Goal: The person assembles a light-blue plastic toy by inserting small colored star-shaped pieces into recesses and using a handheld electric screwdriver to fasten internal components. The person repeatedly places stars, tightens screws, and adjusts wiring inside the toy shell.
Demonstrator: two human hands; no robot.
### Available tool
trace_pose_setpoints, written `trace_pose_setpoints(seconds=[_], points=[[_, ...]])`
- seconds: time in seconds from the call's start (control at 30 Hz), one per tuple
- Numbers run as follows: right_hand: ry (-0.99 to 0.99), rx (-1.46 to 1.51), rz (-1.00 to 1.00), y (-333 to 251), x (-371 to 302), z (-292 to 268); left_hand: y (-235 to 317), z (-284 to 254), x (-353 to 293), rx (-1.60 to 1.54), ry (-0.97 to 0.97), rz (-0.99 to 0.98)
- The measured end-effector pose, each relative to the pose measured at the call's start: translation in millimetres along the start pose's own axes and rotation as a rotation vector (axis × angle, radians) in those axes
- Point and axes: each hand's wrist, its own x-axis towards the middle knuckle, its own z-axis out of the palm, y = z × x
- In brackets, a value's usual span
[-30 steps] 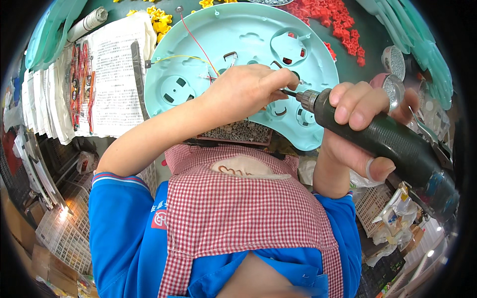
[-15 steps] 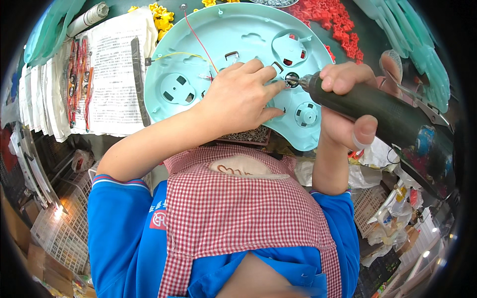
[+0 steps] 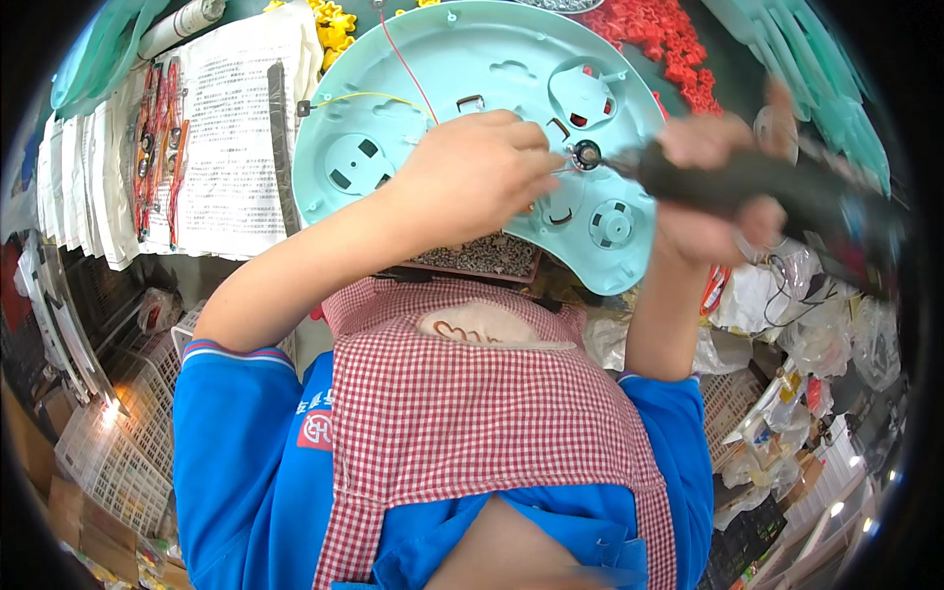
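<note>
A teal curved plastic shell (image 3: 472, 59) lies inside-up on the worktable, with openings and small posts. In its right part sits a small round black-rimmed part (image 3: 586, 154) with a thin red wire beside it. My left hand (image 3: 477, 172) is over the shell's middle, fingers bent together just left of that part; whatever they pinch is hidden. My right hand (image 3: 723, 187), smeared by motion, is wrapped round a dark power screwdriver (image 3: 777, 187). The tool's tip is right of the round part, apart from it. A red wire (image 3: 401, 64) and a yellow wire (image 3: 379, 96) cross the shell.
Printed paper sheets (image 3: 231, 128) lie on the left, carrying bundles of red-wired parts (image 3: 157, 157). Yellow pieces (image 3: 332, 34) and red star-shaped pieces (image 3: 654, 39) are beyond the shell. A tray of small metal screws (image 3: 482, 258) sits at the near edge. Teal shells (image 3: 787, 69) stack far right.
The screwdriver has pulled away to the right, off the round part. My left hand has drawn back slightly left, its fingers curling in. The shell looks little moved.
</note>
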Motion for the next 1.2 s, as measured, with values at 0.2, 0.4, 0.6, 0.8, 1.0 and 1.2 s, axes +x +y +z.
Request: trace_pose_setpoints(seconds=[0.2, 0.4, 0.6, 0.8, 1.0, 1.2], points=[[0.46, -0.397, -0.153, -59, -41, -71, -31, -38, -20, 0.309, -0.031, 0.243], [0.722, -1.461, -0.487, -47, -61, -50, -12, -73, -39, 0.425, -0.098, 0.025], [-0.265, -0.957, 0.037, -13, -64, 46, -14, -69, -39, -0.133, -0.072, -0.087], [-0.211, -0.761, 0.604, 19, -57, 78, -9, -23, -35, -0.906, 0.117, -0.392], [-0.427, -1.142, -0.152, 24, -41, 47, -10, -17, -24, -1.18, 0.05, -0.683], [-0.583, -1.244, -0.443, 48, -14, 36, -9, -17, -24, -1.07, 0.042, -0.491]])
